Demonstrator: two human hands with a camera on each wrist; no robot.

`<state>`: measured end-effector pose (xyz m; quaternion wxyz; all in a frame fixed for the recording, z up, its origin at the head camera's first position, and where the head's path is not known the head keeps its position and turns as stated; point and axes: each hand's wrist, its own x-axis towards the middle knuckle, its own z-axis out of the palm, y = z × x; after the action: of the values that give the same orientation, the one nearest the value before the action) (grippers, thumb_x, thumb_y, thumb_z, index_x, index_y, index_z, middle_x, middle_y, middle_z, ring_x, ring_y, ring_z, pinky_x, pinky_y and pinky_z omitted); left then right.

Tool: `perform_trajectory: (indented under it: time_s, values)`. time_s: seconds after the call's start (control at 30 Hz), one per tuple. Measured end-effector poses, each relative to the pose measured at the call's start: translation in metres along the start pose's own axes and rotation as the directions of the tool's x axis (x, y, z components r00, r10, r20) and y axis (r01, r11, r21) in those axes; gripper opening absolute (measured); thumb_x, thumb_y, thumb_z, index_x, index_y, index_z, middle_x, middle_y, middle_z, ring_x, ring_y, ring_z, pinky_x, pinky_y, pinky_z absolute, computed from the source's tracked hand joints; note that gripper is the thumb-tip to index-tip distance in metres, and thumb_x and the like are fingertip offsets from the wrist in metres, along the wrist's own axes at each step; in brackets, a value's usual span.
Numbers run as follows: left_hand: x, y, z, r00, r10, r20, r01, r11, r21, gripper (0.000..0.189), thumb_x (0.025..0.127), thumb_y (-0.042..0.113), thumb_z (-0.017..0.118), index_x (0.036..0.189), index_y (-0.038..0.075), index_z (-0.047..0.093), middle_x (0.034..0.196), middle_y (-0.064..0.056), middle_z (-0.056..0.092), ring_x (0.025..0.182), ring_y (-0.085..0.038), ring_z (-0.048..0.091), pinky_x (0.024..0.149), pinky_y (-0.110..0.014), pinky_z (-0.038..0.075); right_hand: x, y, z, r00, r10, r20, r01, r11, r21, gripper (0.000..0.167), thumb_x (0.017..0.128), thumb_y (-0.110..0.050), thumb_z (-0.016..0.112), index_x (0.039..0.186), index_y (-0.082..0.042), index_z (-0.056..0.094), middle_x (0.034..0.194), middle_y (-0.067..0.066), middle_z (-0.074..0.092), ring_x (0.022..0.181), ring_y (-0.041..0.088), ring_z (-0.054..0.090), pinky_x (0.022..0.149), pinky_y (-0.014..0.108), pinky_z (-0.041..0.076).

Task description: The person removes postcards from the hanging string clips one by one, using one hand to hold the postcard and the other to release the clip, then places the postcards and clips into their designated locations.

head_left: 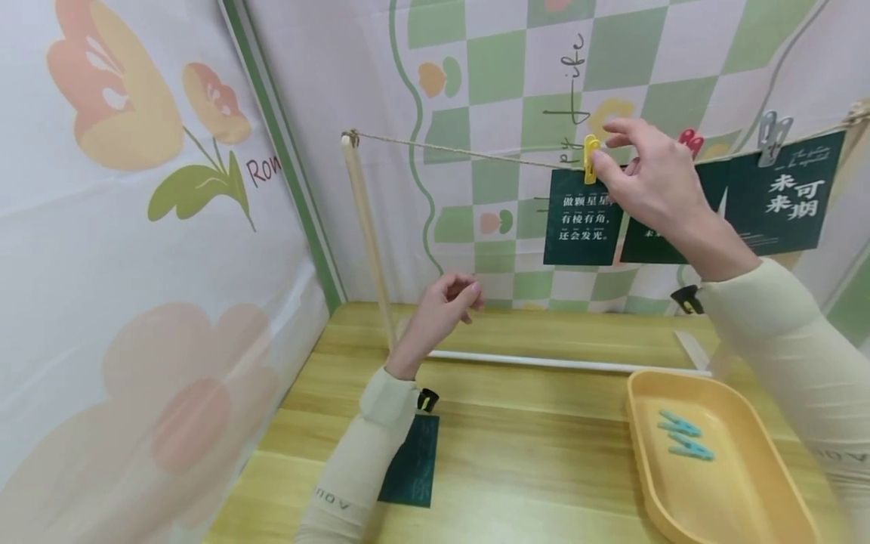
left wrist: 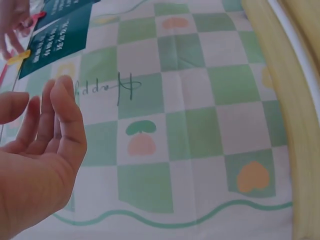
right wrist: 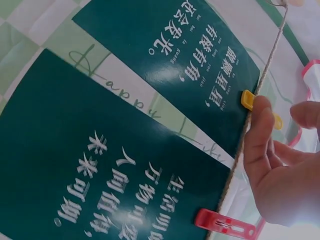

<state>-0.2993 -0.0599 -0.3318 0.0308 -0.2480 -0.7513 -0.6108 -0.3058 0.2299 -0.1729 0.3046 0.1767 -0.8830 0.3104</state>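
My right hand (head_left: 655,177) is raised at the twine line (head_left: 469,153), beside a yellow clothespin (head_left: 590,160). One fingertip overlaps that clothespin in the right wrist view, while thumb and fingers stand apart. The clothespin clips a dark green card (head_left: 581,227) with white lettering to the twine. A second green card (right wrist: 115,160) hangs beside it under a red clothespin (right wrist: 225,224), partly behind the hand in the head view. Farther right, a grey clothespin (head_left: 771,140) holds a third card (head_left: 782,204). My left hand (head_left: 442,313), loosely curled and holding nothing, hovers left of the cards.
A wooden post (head_left: 367,234) carries the twine's left end. On the wooden table (head_left: 530,453) lies another green card (head_left: 414,468), partly under the left sleeve. A yellow tray (head_left: 720,483) holds teal clothespins (head_left: 683,434). A white bar (head_left: 544,362) crosses the table behind it.
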Motion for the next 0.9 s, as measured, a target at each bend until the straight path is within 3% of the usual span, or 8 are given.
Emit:
perform_trajectory:
  time_s: [0.13,0.33,0.47,0.57,0.67,0.73,0.8,0.9]
  values:
    - [0.007,0.008,0.009,0.999,0.000,-0.044,0.000,1.000,-0.003,0.026,0.101,0.024,0.056,0.113,0.001,0.061,0.104,-0.017,0.069,0.086,-0.013,0.066,0.070,-0.032,0.057,0.004,0.001,0.004,1.000,0.020,0.006,-0.020,0.998,0.058,0.054,0.100,-0.039,0.051,0.148,-0.016,0.043,0.140,0.020,0.056,0.045,-0.003,0.054,0.049,0.013,0.039]
    - [0.022,0.008,0.024,0.997,0.032,-0.073,-0.032,0.999,0.013,0.023,0.099,0.020,0.059,0.114,0.002,0.060,0.103,-0.015,0.068,0.086,-0.014,0.066,0.065,-0.024,0.054,0.010,-0.001,0.005,0.996,0.087,0.023,-0.089,0.987,0.137,0.054,0.099,-0.041,0.051,0.147,-0.016,0.044,0.141,0.022,0.054,0.045,0.005,0.059,0.057,0.009,0.044]
    - [0.030,0.004,0.031,0.995,0.030,-0.094,-0.026,0.999,0.035,0.023,0.098,0.019,0.061,0.115,0.003,0.060,0.100,-0.010,0.066,0.080,-0.008,0.061,0.061,-0.019,0.051,0.013,-0.003,0.003,0.995,0.098,0.036,-0.102,0.979,0.175,0.054,0.099,-0.041,0.052,0.144,-0.012,0.047,0.138,0.025,0.054,0.046,0.007,0.059,0.049,0.014,0.047]
    - [0.035,0.004,0.037,0.994,0.024,-0.103,-0.021,0.999,0.031,0.023,0.098,0.020,0.061,0.116,0.005,0.061,0.100,-0.007,0.065,0.081,-0.012,0.060,0.064,-0.022,0.053,0.017,-0.002,0.001,0.993,0.108,0.053,-0.116,0.972,0.203,0.052,0.099,-0.039,0.053,0.142,-0.010,0.048,0.136,0.025,0.054,0.047,0.008,0.059,0.047,0.017,0.048]
    - [0.040,0.007,0.043,0.994,0.032,-0.101,-0.031,0.999,0.007,0.023,0.098,0.018,0.060,0.117,0.004,0.060,0.101,-0.008,0.064,0.086,-0.028,0.062,0.066,-0.024,0.054,0.020,-0.001,0.000,0.989,0.126,0.073,-0.139,0.965,0.223,0.050,0.099,-0.037,0.054,0.139,-0.008,0.051,0.130,0.020,0.056,0.049,0.009,0.060,0.047,0.018,0.049]
    - [0.042,0.010,0.047,0.994,0.034,-0.101,-0.035,0.999,-0.010,0.024,0.098,0.018,0.061,0.117,0.003,0.060,0.103,-0.010,0.065,0.087,-0.032,0.062,0.065,-0.025,0.055,0.021,-0.002,0.000,0.988,0.132,0.083,-0.147,0.962,0.229,0.049,0.099,-0.036,0.055,0.137,-0.007,0.052,0.123,0.013,0.057,0.050,0.009,0.061,0.048,0.018,0.050]
    - [0.045,0.012,0.050,0.994,0.031,-0.102,-0.034,0.999,-0.025,0.024,0.098,0.017,0.061,0.117,0.002,0.060,0.104,-0.011,0.065,0.085,-0.028,0.063,0.064,-0.024,0.055,0.022,-0.002,0.001,0.987,0.135,0.087,-0.152,0.961,0.230,0.048,0.098,-0.036,0.056,0.135,-0.006,0.053,0.116,0.005,0.058,0.051,0.009,0.062,0.049,0.019,0.050]
    - [0.050,0.016,0.057,0.994,0.011,-0.105,-0.016,0.999,-0.046,0.024,0.098,0.017,0.062,0.117,0.003,0.060,0.106,-0.009,0.066,0.078,-0.013,0.062,0.064,-0.025,0.056,0.022,-0.002,0.001,0.987,0.134,0.089,-0.152,0.959,0.241,0.046,0.098,-0.035,0.057,0.132,-0.005,0.055,0.106,-0.005,0.058,0.052,0.009,0.064,0.049,0.020,0.051]
